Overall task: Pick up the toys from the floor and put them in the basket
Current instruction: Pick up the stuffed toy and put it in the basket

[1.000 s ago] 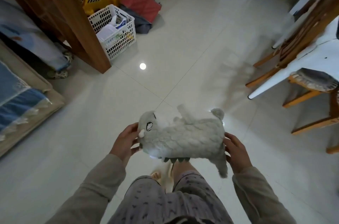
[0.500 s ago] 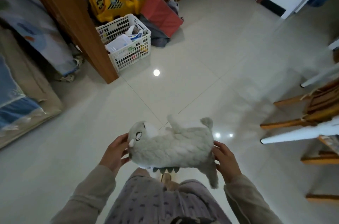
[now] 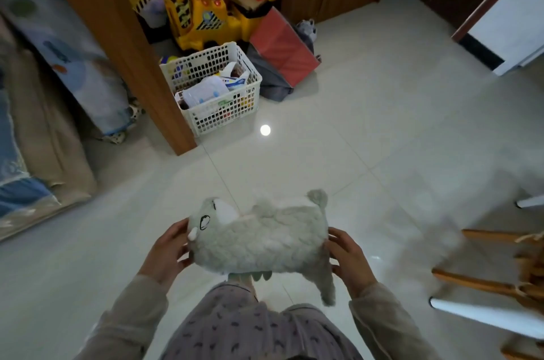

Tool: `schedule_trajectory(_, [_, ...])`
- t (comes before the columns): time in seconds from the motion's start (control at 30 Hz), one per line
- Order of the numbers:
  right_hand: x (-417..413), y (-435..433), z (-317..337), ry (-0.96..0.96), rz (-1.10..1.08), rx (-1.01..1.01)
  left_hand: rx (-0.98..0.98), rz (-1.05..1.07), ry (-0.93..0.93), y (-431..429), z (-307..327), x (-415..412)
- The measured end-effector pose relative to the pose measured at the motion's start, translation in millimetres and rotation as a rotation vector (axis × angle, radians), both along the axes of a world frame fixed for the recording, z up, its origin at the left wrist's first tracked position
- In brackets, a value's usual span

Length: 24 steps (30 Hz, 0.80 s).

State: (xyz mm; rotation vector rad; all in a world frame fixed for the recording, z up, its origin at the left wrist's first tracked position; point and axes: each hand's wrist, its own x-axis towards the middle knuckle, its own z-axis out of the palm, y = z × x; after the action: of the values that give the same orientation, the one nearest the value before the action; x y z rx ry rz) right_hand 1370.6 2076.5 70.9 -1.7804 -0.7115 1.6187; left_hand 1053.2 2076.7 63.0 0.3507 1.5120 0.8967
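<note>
A pale grey-green plush dinosaur [image 3: 262,239] lies sideways in the air in front of me, head to the left, tail hanging at the right. My left hand [image 3: 167,250] grips its head end and my right hand [image 3: 347,256] grips its rear. A white plastic lattice basket [image 3: 215,121] stands on the floor ahead and a little left, beside a wooden post, with papers and small items inside. The basket is well beyond the plush.
A wooden post [image 3: 123,44] rises just left of the basket. Behind it sit a yellow ride-on digger [image 3: 200,12], a red bag [image 3: 282,47] and a small grey plush [image 3: 307,29]. A mattress edge [image 3: 44,153] is at the left, wooden chair legs [image 3: 485,283] at the right.
The view has moved forward and the basket now appears larger and nearer. Both hands still hold the plush in the same way; the chairs have slid toward the right edge.
</note>
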Motion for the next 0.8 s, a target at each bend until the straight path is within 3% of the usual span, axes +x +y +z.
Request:
schedule_trajectory(0.17, [-0.9, 82.6, -0.5, 0.001, -0.034, -0.017, 0.023, -0.019, 0.002, 93.5, 7.1, 0.8])
schedule_trajectory(0.4, [7.2, 201.3, 10.3, -0.092, -0.027, 0.035, 0.089, -0.215, -0.009, 228.5, 33.4, -4.1])
schedule_trajectory(0.8, [12.9, 396.7, -6.7, -0.116, 0.051, 0.047, 0.018, -0.031, -0.035, 352.9, 22.0, 10.9])
